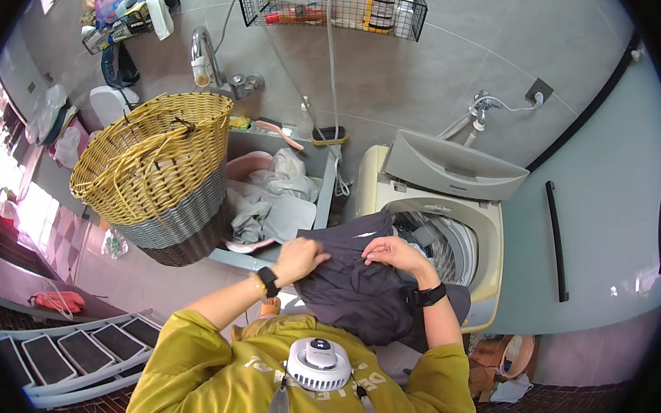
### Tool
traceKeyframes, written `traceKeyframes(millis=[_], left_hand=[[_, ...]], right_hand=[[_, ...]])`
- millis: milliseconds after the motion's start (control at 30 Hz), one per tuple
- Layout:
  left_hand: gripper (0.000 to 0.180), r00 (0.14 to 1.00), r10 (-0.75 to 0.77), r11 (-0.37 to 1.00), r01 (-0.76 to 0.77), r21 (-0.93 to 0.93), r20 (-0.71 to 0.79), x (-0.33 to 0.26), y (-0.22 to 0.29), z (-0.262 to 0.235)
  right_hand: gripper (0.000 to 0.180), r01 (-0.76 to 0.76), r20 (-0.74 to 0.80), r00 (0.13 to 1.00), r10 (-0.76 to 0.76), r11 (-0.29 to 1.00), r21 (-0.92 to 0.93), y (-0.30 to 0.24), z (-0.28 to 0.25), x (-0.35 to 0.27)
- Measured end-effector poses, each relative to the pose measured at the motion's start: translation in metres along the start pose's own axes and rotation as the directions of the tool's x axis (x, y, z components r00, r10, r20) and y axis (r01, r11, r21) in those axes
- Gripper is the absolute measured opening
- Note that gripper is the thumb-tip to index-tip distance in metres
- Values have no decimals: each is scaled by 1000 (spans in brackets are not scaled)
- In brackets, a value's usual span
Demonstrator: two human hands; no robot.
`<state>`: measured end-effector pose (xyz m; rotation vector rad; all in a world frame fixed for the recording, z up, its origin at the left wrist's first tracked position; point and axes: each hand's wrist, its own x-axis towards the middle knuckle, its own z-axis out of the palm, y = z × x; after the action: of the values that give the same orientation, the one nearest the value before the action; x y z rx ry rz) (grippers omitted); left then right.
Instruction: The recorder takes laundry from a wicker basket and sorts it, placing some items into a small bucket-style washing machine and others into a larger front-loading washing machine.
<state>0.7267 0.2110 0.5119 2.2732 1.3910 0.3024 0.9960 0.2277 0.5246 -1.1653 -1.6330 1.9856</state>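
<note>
Left hand [299, 257] closed on the left side of a dark grey garment [360, 284], right hand [392, 252] with fingers curled over its upper edge, both gripping the cloth. Garment bunched at the front rim of the open washing machine [487, 239], partly draped over the opening. Just left, a sink [324, 183] full of pale laundry [274, 195], a yellow-and-grey wicker basket [162, 173] perched on its left edge.
</note>
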Motion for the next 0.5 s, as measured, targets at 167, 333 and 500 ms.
traceKeyframes(millis=[167,333,500], left_hand=[[20,931,320,787,-365,-499,-175,43,34,30],[13,985,159,714,-160,-681,-64,49,29,48],[8,988,128,655,-152,-740,-90,49,26,61]], right_hand=[[10,126,1,992,-126,992,31,1,1,1],[9,182,-118,970,-212,958,-223,2,4,-7],[10,67,-484,785,-388,829,-556,4,25,2]])
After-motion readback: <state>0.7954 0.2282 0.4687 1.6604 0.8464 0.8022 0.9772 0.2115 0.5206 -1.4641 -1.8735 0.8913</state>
